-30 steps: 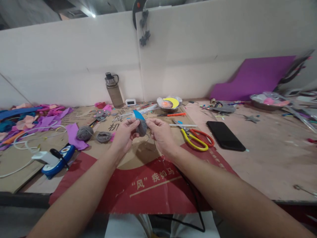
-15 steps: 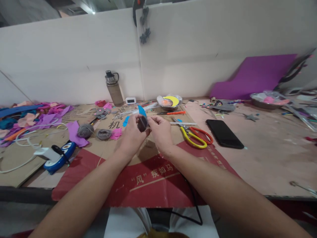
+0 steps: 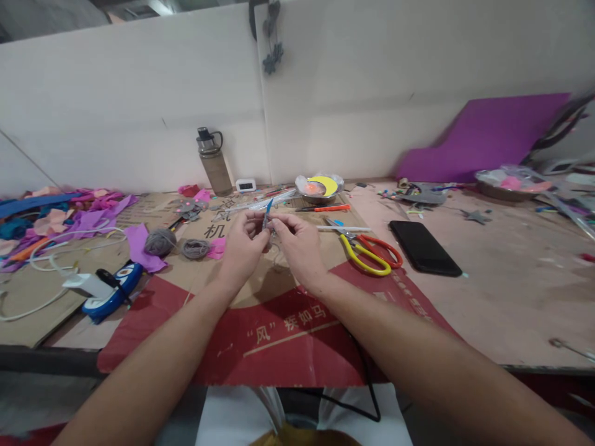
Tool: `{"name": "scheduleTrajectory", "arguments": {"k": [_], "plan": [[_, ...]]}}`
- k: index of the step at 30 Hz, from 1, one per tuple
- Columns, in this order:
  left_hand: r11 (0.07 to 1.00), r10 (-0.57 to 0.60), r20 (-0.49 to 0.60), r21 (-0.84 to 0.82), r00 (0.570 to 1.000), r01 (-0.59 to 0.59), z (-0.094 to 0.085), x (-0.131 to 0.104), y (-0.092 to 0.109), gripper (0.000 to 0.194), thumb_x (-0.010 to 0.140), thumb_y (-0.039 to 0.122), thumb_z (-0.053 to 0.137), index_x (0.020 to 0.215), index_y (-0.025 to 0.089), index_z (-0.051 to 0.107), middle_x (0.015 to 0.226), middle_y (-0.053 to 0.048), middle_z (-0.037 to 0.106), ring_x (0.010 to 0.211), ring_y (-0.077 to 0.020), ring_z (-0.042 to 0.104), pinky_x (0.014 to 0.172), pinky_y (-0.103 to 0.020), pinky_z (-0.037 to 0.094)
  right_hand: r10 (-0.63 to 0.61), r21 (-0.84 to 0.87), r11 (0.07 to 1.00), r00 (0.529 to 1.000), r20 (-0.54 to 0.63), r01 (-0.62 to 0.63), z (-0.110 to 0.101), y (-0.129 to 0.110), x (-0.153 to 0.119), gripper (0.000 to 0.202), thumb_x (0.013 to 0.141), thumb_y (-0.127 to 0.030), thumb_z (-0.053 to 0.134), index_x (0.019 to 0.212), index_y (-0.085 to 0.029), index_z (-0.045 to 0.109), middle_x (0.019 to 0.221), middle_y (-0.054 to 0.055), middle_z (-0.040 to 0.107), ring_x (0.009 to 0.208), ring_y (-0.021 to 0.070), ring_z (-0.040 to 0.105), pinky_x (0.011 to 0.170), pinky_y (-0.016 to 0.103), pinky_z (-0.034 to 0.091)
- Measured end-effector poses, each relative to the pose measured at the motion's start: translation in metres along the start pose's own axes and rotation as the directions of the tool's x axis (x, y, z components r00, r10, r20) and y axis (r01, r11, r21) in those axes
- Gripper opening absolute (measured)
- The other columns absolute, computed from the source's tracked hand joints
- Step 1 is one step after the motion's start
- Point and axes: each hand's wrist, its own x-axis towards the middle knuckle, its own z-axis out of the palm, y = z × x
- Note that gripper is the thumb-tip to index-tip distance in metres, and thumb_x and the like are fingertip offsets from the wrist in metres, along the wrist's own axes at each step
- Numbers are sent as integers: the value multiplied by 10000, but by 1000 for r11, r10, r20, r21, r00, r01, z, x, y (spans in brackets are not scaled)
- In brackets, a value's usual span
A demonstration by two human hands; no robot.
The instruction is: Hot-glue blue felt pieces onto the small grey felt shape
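Note:
Above the cardboard sheet, both hands meet around a small blue and grey piece, seen nearly edge-on. My left hand pinches it from the left. Fingers of my right hand are closed at its right side; what they pinch is too small to make out. Scissors with red and yellow handles lie right of my right hand. Left of my left hand are a grey yarn coil and a grey yarn ball.
A black phone lies at the right. Behind stand a bottle, a small white clock and a bowl with a yellow crescent. Felt scraps, cables and a blue power strip lie left.
The blue and grey piece has turned from showing its dark face to nearly edge-on between the fingers. Both hands remain together in about the same place.

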Motion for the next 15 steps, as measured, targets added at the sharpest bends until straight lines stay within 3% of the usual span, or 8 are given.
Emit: {"name": "scheduleTrajectory", "arguments": {"k": [5, 15], "plan": [[1000, 7, 9, 17, 1000, -7, -2, 0, 0, 201, 761, 219, 727, 922, 201, 610, 647, 20, 639, 520, -114, 570, 511, -226, 447, 16, -17, 1000, 1000, 0, -16, 1, -3, -2, 185, 817, -300, 613, 897, -196, 743, 867, 39, 745, 780, 161, 637, 762, 298, 492], [999, 32, -38, 17, 999, -31, 1, -1, 0, 136, 794, 250, 703, 874, 200, 605, 692, 9, 633, 606, -122, 600, 566, -221, 471, -29, -23, 999, 1000, 10, 29, 2, 1, -1, 170, 824, -303, 617, 876, -189, 732, 871, 40, 742, 791, 152, 641, 770, 290, 500]]}}
